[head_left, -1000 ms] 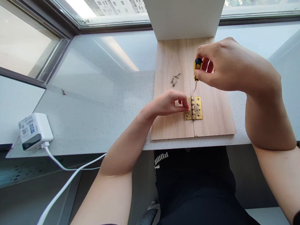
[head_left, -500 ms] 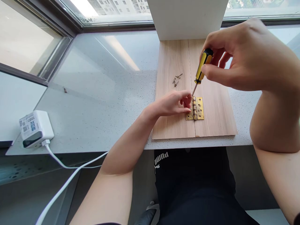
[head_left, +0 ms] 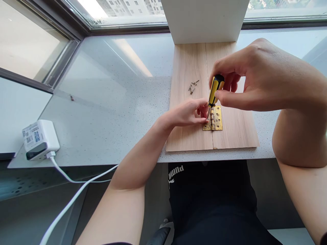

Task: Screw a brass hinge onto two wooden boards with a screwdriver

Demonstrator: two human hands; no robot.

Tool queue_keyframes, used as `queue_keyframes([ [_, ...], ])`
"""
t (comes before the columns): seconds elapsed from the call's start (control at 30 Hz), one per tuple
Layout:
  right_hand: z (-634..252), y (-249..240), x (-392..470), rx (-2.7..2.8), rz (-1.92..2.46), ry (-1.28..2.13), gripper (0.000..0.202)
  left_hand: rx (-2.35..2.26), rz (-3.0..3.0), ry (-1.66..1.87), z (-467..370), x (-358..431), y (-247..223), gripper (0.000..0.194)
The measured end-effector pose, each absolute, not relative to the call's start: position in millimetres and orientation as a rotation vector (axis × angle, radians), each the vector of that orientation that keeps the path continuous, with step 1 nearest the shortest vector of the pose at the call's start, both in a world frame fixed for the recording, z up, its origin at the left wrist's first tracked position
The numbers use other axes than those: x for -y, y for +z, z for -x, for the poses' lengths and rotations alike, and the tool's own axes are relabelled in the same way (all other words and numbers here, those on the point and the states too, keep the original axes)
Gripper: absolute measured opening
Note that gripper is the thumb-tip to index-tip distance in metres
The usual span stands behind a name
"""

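Note:
My right hand grips a yellow-and-black screwdriver, its shaft slanting down and left. The tip of the shaft reaches the fingertips of my left hand. Those fingers are pinched together over the left leaf of a brass-coloured hinge; what they hold is too small and hidden to make out. The hinge lies spread flat, with its knuckle along the seam between a left wooden board and a right wooden board. Holes show in its right leaf. Several loose screws lie on the left board.
Both boards rest on a speckled white counter, their far ends against a white block. A white charger with a white cable sits at the left. A small dark piece lies near the window frame.
My right hand has lowered the screwdriver and moved it slightly left, bringing its tip from above the hinge knuckle to my left fingertips. My left hand has stayed in place.

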State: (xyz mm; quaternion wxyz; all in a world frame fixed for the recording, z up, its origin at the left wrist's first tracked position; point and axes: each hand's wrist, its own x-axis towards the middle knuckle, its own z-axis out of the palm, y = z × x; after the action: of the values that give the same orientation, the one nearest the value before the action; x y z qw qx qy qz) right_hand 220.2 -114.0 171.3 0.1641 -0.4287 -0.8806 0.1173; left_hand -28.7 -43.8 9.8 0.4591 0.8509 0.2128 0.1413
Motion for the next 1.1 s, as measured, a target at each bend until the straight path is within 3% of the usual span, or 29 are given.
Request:
queue_keyframes([
  [0.63,-221.3,172.2,115.9,2.516,1.141,0.364,0.018,-0.481,-2.107,0.374,27.8,42.1,11.4,0.014],
  [0.83,-219.2,169.3,118.6,2.54,1.104,0.405,0.003,-0.489,-2.12,0.389,26.9,42.4,11.0,0.016],
  [0.97,-217.9,168.0,120.6,2.543,1.111,0.355,0.029,-0.495,-2.163,0.398,27.6,44.0,11.2,0.013],
  [1.1,-217.0,169.3,123.3,2.564,1.103,0.293,0.022,-0.46,-2.163,0.415,30.7,43.1,12.1,0.026],
])
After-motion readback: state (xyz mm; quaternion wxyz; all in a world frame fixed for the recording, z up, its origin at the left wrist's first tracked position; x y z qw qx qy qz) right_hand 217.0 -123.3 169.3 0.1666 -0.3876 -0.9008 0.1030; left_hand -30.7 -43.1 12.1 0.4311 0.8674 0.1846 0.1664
